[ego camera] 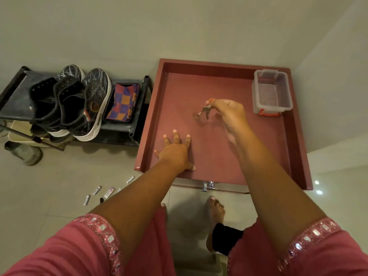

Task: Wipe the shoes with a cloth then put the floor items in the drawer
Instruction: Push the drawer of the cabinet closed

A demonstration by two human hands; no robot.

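My right hand (229, 114) pinches the keys (205, 111) just above the open drawer (294, 136), dangling downward. My left hand (175, 150) rests flat, fingers spread, on the drawer floor. The small items (103, 193) on the floor lie nearer my left.

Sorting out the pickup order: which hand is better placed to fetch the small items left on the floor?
Left. The left hand rests open and flat on the drawer floor, on the side nearest the small tubes on the tiles. The right hand is busy pinching keys.
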